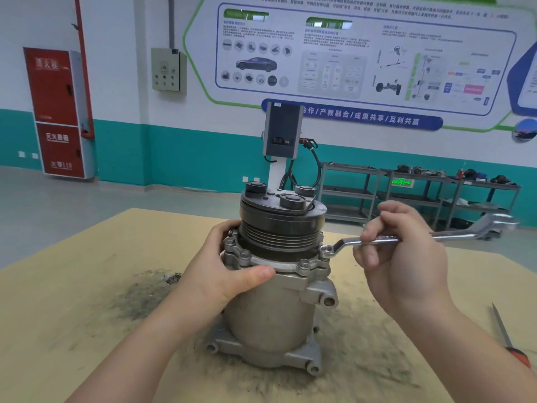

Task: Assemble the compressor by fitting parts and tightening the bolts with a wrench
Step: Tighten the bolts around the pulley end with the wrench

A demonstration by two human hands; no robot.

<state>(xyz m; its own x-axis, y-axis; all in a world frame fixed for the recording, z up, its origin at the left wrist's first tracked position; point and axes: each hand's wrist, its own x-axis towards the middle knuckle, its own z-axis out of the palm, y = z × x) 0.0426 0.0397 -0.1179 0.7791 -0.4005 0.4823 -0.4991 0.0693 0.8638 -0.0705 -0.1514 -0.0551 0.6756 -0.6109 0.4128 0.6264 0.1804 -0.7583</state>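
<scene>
While the compressor (279,289) stands upright in the middle of the tan table (72,286), both hands are on the job. It is a fat grey metal can with a wide foot at the bottom, and the foot has round holes in its corners. Near the top runs a ring of small bolts (303,264), and above that sits a dark grooved wheel (279,228) with three round black knobs on its flat lid.

The left hand (229,271) wraps around the side of the compressor just under the wheel — thumb in front, fingers curled behind. The right hand (404,251) is closed tight around the handle of a shiny wrench (374,242). The ring end of the wrench sits on a bolt at the right side of the compressor.

Dark dirty smudges lie on the table around the foot — and a red-handled tool (510,341) lies near the right edge.
</scene>
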